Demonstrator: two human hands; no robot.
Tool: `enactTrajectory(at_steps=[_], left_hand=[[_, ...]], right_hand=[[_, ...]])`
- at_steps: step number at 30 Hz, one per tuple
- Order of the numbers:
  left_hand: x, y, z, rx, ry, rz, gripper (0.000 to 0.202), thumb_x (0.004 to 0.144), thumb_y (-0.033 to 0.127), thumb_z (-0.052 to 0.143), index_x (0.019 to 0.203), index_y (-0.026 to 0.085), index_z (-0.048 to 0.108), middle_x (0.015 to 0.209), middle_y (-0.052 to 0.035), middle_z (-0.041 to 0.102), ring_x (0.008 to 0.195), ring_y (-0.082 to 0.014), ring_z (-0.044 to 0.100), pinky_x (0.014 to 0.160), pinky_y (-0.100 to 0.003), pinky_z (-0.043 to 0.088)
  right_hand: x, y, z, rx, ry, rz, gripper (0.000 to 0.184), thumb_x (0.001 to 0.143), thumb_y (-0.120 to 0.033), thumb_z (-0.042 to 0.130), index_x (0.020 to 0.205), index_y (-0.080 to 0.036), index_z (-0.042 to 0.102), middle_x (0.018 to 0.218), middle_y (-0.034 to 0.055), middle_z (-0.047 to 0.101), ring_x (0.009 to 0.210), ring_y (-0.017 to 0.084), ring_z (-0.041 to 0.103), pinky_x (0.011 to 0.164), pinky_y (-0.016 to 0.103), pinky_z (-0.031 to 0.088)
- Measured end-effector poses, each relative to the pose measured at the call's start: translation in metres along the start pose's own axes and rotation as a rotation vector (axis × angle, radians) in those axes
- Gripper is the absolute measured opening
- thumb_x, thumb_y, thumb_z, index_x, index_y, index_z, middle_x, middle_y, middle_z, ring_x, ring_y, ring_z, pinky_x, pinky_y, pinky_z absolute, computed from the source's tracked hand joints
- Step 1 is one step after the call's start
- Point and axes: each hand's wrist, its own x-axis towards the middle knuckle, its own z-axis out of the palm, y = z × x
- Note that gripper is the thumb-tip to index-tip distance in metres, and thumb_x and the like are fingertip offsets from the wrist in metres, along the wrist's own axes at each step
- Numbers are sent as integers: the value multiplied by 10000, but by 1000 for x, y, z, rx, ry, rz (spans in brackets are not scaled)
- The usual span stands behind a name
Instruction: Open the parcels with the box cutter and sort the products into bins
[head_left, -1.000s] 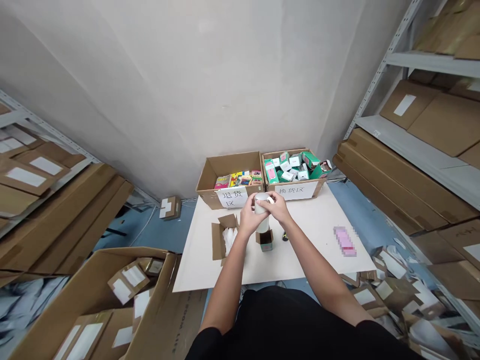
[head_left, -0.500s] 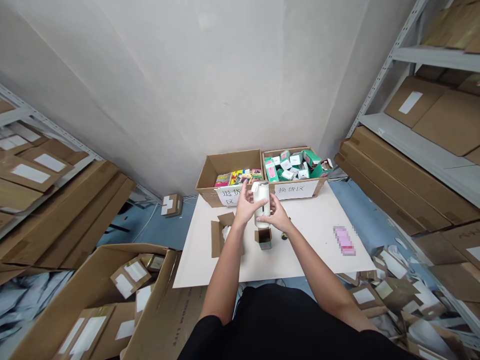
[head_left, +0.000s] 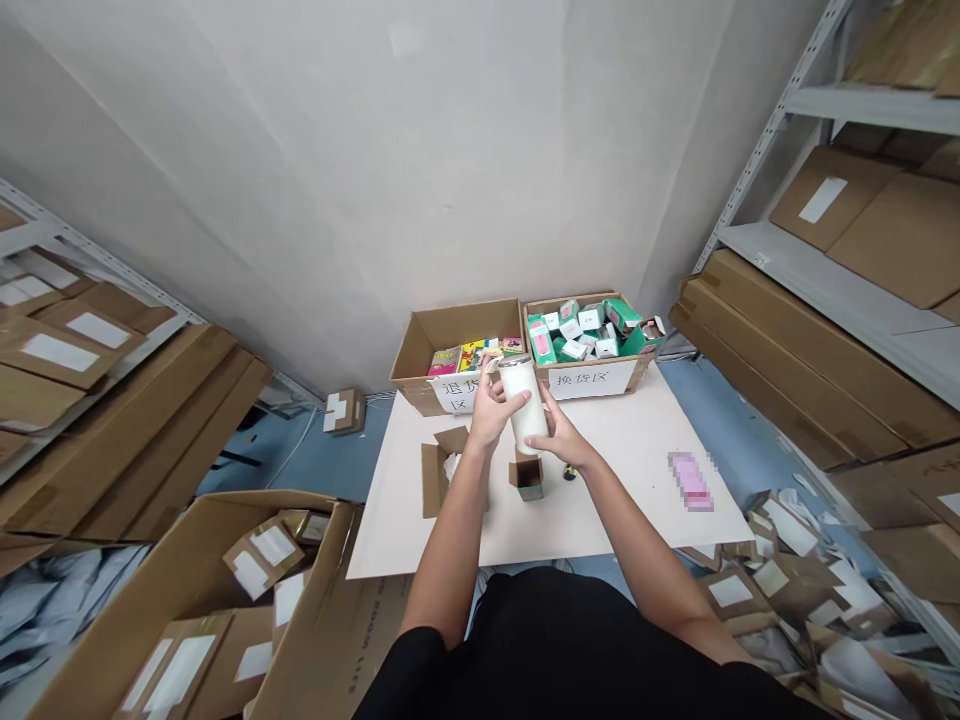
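Observation:
Between my hands is a white tumbler (head_left: pixel 525 408) with a metallic rim at its top, held above the table and slightly tilted. My left hand (head_left: pixel 491 405) grips it from the left, thumb across its front. From the right, my right hand (head_left: pixel 561 432) grips its lower part. Just below the tumbler stands a small green and brown box (head_left: pixel 529 482), its top open. To the left lies an open brown carton (head_left: pixel 433 480) with white paper inside, partly hidden by my left forearm. A small black and yellow object (head_left: pixel 569 472) lies near my right wrist.
At the table's back stand two labelled cartons: the left carton (head_left: pixel 420 350) holds colourful packs, the right carton (head_left: pixel 637 372) green and white boxes. A blurred pink item (head_left: pixel 691 480) lies right. A large parcel carton (head_left: pixel 300 600) stands front left; shelves (head_left: pixel 885 290) flank both sides.
The tumbler has turned in my hands: the dark marking on its front no longer shows, and its top now leans left. My hands stay around it.

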Motion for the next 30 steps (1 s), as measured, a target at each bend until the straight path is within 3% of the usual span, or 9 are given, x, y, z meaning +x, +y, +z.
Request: enactTrajectory(at_steps=[5,9,13,15,20,23,26,30], left_hand=[[1,5,-1,49,60,25,1398,690,411,974,1716,343,26,1301,-87,716,1163,-244,711,1022,-390,566],[2,4,-6,34,7,15,1308,771,454,910,1719,306,21,1181,-67,747,1079,-230,732,1010,-415,570],[4,2,-8,55,-4,20,1256,781,490,902,1716,319,80,1338,-105,698,1197,-261,694,1039,-422,558],[4,2,-9,103,15,28,1290,734,471,943,1714,315,119,1366,-116,681,1216,-278,684,1046,-425,556],[7,-1,-11,17,-26,-14,1233,778,505,899,1715,282,130,1317,-120,706,1174,-269,700,1028,-432,569],[10,-8,-12,11,11,-29,1269,737,467,938,1713,304,144,1430,-131,651,1263,-275,658,1056,-417,554],[12,-15,-15,36,81,-75,1347,682,414,984,1715,302,127,1358,-130,692,1197,-273,691,1030,-422,566],[12,-21,-17,-70,8,-105,1332,741,414,947,1718,322,46,1291,-105,730,1169,-260,712,1048,-444,556]], right_hand=[[-2,1,4,-90,138,-9,1375,647,-391,989,1713,-348,121,1355,111,669,1146,285,698,1017,472,573],[-2,3,3,-56,60,-29,1315,723,-440,937,1717,-358,79,1365,101,666,1198,275,679,1046,461,549],[1,5,3,-99,150,-21,1372,674,-453,964,1718,-354,80,1234,77,695,1045,265,710,925,432,591],[2,6,2,-132,201,-25,1427,627,-439,993,1718,-362,75,1253,78,680,1068,267,696,933,430,585],[2,8,-2,-74,73,-6,1336,743,-439,915,1715,-380,-1,1335,92,655,1125,260,693,1002,449,556],[4,10,-1,-105,147,22,1402,682,-414,949,1718,-369,5,1289,89,654,1025,252,708,935,441,585],[6,13,1,-117,188,38,1447,641,-395,971,1718,-368,5,1331,97,629,1067,254,694,946,431,583],[6,16,2,-83,138,62,1381,698,-405,933,1716,-386,0,1326,88,643,1045,242,701,936,425,585]])
